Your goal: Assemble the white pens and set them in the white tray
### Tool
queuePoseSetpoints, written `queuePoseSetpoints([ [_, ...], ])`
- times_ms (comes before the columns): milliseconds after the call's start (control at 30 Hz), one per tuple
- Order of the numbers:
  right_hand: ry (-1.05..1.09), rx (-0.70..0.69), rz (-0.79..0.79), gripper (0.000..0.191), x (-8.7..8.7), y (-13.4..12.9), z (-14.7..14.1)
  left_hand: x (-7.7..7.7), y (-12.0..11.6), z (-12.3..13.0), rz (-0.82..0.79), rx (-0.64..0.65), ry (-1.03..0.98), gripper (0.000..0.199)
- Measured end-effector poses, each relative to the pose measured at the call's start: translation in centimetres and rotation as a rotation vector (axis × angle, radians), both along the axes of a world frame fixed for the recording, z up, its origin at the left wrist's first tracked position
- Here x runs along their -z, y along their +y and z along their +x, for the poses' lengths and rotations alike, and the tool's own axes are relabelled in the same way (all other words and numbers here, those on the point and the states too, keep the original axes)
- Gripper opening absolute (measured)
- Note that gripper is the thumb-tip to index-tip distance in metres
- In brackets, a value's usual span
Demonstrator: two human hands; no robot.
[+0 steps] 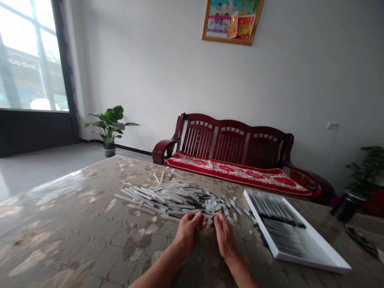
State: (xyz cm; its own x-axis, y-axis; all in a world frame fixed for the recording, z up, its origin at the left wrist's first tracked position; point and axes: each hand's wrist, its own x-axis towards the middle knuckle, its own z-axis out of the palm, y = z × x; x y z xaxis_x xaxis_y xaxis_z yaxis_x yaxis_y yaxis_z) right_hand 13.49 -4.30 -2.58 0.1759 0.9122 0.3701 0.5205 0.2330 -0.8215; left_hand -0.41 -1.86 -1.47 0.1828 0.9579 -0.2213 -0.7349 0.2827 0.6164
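My left hand [188, 231] is closed, thumb against the fingers, on what looks like a pale pen barrel at the near edge of a pile. My right hand [224, 235] is closed just to its right, pinching a small dark-tipped piece at the barrel's end; the fingers hide most of it. Beyond both hands spreads a heap of whitish translucent pen barrels [168, 196]. Small clear caps [213, 205] lie at the heap's right side. Right of my hands, a white shallow box [321, 244] holds rows of pens [279, 210] with dark ends.
A patterned cover lies over the table [90, 240]. A black cylindrical container [345, 206] and a dark cable [360, 240] are at the right. Behind the table stands a wooden bench [231, 140] with a red cover. A potted plant [109, 126] stands on the floor at left.
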Motion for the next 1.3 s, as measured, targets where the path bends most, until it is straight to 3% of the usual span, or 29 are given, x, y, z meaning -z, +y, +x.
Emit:
queuePoseSetpoints([
  [267, -0.028, 0.041, -0.024, 0.050, 0.0, -0.1, 0.4, 0.3, -0.1, 0.3, 0.034, 0.001, 0.077, 0.042],
  [467, -0.007, 0.026, 0.014, 0.043, -0.2, -0.2, 0.4, 0.2, -0.1, 0.2, 0.020, 0.016, 0.080, 0.034],
  [633, 0.073, 0.037, -0.085, 0.051, 0.1, 0.0, 0.5, 0.3, -0.1, 0.2, 0.027, 0.005, 0.088, 0.038],
  [767, -0.020, 0.006, -0.015, 0.041, -0.3, -0.2, 0.4, 0.4, -0.1, 0.3, 0.016, 0.011, 0.104, 0.042],
  [867, -0.035, 0.023, -0.030, 0.046, -0.2, -0.1, 0.4, 0.6, -0.2, 0.3, 0.039, 0.011, 0.110, 0.048],
  [1133, 0.144, -0.014, -0.049, 0.044, -0.1, -0.2, 0.2, 0.6, -0.1, 0.3, 0.032, -0.021, 0.115, 0.045],
  [1300, 0.492, 0.006, -0.277, 0.051, -1.0, -0.6, -1.1, 0.2, -0.6, 0.5, 0.136, -0.036, 0.123, 0.047],
])
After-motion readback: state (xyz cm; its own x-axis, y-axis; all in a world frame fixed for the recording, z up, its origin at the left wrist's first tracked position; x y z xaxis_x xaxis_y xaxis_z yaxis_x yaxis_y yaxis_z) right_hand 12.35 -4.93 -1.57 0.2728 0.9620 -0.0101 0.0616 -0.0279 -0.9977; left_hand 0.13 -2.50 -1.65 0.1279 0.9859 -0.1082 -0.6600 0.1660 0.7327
